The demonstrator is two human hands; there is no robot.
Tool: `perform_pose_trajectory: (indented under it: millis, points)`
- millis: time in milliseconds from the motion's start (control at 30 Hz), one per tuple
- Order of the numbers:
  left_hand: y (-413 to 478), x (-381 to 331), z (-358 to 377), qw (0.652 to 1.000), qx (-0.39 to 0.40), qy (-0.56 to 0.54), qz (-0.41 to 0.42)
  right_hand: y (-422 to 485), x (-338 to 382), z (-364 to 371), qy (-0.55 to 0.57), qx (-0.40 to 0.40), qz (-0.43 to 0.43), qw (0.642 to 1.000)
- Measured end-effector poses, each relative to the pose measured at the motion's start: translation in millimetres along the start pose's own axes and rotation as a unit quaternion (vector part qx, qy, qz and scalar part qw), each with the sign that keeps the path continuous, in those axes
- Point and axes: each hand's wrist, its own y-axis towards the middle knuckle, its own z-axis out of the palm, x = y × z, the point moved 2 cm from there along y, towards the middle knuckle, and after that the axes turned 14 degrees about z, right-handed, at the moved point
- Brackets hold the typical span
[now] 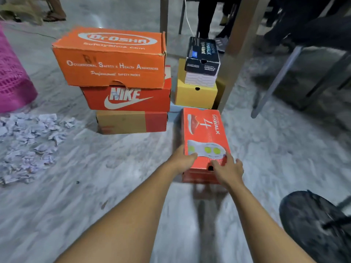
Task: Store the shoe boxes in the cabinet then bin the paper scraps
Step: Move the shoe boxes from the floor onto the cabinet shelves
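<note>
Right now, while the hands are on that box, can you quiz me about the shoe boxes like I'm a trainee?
1. True or false: the Dr Osha box sits on the Nike box.
2. Which box do the left hand and right hand touch? A black, B yellow, C red GoWalk box.
3. What colour is the basket beside the paper scraps?
Key: 1 true; 2 C; 3 pink.

Both bare forearms reached forward and down, drawing closer together toward the hands. The left hand (183, 158) clasped the near left corner of the red box (205, 130), thumb laid across the lid, fingers hidden down the side. The right hand (228, 168) rested on the near right corner, fingers spread and nearly straight, thumb against the end wall.
</note>
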Motion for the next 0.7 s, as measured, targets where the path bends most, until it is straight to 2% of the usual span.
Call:
perform_pose_trajectory:
  millis: [133, 233, 300, 433, 533, 600, 700]
  points:
    - [14, 19, 18, 0.998, -0.054, -0.016, -0.032, 3, -7, 1, 0.102, 0.017, -0.02, 0.994]
    - [19, 33, 8, 0.993, -0.086, 0.031, -0.074, 0, -16, -4, 0.09, -0.029, 0.041, 0.995]
    - [14, 45, -10, 0.991, -0.076, 0.043, -0.106, 2, -34, -6, 0.123, -0.03, 0.071, 0.989]
    - [-3, 73, -34, 0.983, -0.03, 0.012, -0.18, 3, -67, 1, 0.25, 0.104, 0.102, 0.957]
    - [-16, 79, -22, 0.987, 0.008, -0.029, -0.157, -5, -70, 9, 0.299, 0.22, 0.091, 0.924]
    - [-16, 85, -13, 0.99, 0.01, -0.051, -0.133, -11, -66, 13, 0.304, 0.253, 0.059, 0.917]
    - [-20, 80, -20, 0.991, -0.011, -0.056, -0.123, -14, -61, 18, 0.328, 0.261, 0.027, 0.908]
